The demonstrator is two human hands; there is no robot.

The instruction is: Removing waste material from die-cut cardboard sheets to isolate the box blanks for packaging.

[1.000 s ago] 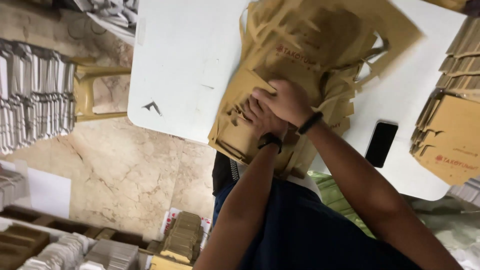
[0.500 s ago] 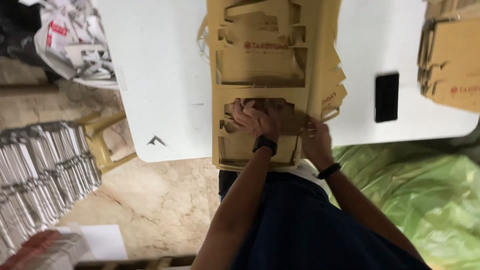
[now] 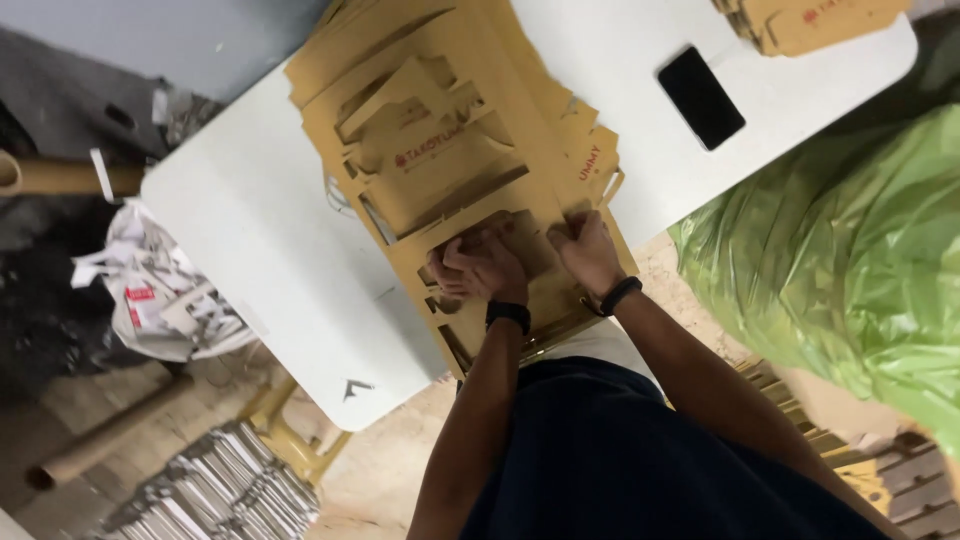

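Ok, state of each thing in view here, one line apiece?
Left hand: clenched, pressing on the top sheet.
Right hand: clenched, gripping a cut-out piece.
Stack of brown die-cut cardboard sheets: flat, fanned, overhanging the near edge.
Black phone: face up, screen dark.
White table: upright.
Green plastic bag: bulging full.

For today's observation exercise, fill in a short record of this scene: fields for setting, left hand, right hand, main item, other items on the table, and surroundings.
Setting: white table seen from above
Left hand: left hand pressing on the die-cut cardboard sheets, dark wristband
Right hand: right hand gripping the same sheets, dark wristband
Main item: die-cut cardboard sheets, brown, stacked, with cut-out shapes
Other items on the table: black phone; second cardboard stack at the far corner
Surroundings: green plastic bag; paper scraps on the floor
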